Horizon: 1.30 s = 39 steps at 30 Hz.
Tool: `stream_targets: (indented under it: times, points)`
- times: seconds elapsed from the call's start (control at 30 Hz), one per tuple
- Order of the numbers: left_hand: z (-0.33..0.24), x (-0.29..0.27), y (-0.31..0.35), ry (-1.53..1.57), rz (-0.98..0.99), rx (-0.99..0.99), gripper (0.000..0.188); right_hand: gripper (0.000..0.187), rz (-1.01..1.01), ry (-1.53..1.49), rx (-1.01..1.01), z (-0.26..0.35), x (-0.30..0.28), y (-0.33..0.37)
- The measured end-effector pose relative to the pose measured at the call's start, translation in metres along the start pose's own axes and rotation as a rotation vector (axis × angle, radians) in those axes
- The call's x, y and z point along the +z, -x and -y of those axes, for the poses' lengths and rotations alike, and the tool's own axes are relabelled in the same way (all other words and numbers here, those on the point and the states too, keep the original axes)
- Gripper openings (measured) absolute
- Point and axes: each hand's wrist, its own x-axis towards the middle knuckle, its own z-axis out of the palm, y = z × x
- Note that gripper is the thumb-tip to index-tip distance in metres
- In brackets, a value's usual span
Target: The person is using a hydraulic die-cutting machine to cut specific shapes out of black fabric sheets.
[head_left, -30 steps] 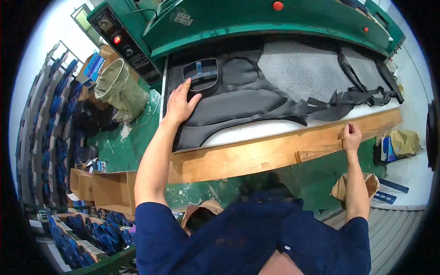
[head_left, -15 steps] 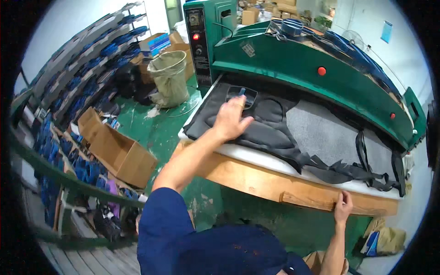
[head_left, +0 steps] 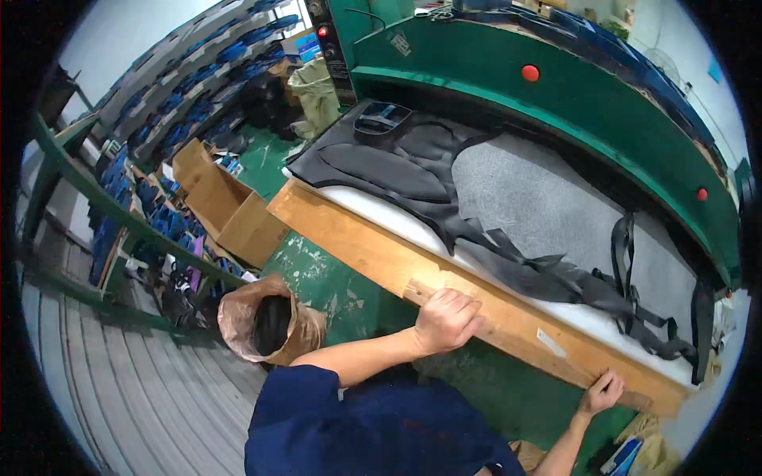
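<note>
My left hand (head_left: 448, 321) is closed round a wooden handle strip (head_left: 419, 290) on the front of a long wooden board (head_left: 341, 230). Farther right, my right hand (head_left: 603, 394) is wrapped on the lower edge of the same board. Behind the board lies a white pad (head_left: 369, 204) bearing a black padded fabric piece (head_left: 381, 170), with loose black straps (head_left: 627, 293) at its right end. A dark rounded frame with a shiny middle (head_left: 382, 119) rests on the fabric's far left. Grey textured sheet (head_left: 532, 190) shows beside the padding.
The green machine (head_left: 476, 71) with a red button (head_left: 530, 73) rises behind the pad. At left are a cardboard box (head_left: 230, 210), a paper bag (head_left: 274, 321) with black stuff inside, a green rail (head_left: 143, 222) and racks of blue items (head_left: 198, 79).
My left hand has left the rounded frame on the fabric and come down to the wooden handle. My right hand stays on the board. The view has shifted, showing the paper bag.
</note>
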Motion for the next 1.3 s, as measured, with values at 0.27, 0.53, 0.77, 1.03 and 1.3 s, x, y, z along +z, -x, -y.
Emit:
stream_targets:
  times: [0.27, 0.53, 0.77, 1.03, 1.3]
  points:
    - [-0.005, 0.007, -0.001, -0.171, -0.010, 0.023, 0.023, 0.026, -0.093, -0.150, -0.129, -0.024, -0.004, 0.017]
    - [0.012, 0.018, -0.017, -0.166, -0.119, 0.056, 0.023, 0.028, -0.066, -0.183, -0.025, -0.040, 0.013, 0.019]
    - [0.047, 0.055, -0.068, -0.171, -0.210, 0.073, 0.017, 0.021, -0.010, -0.110, -0.005, -0.033, 0.062, -0.052]
    - [0.071, 0.076, -0.084, -0.105, -0.249, 0.067, 0.007, 0.018, -0.018, -0.018, -0.045, -0.038, 0.095, -0.066]
    - [0.077, 0.072, -0.082, 0.018, -0.160, -0.025, 0.010, 0.010, 0.162, -0.065, 0.062, -0.013, 0.079, -0.072]
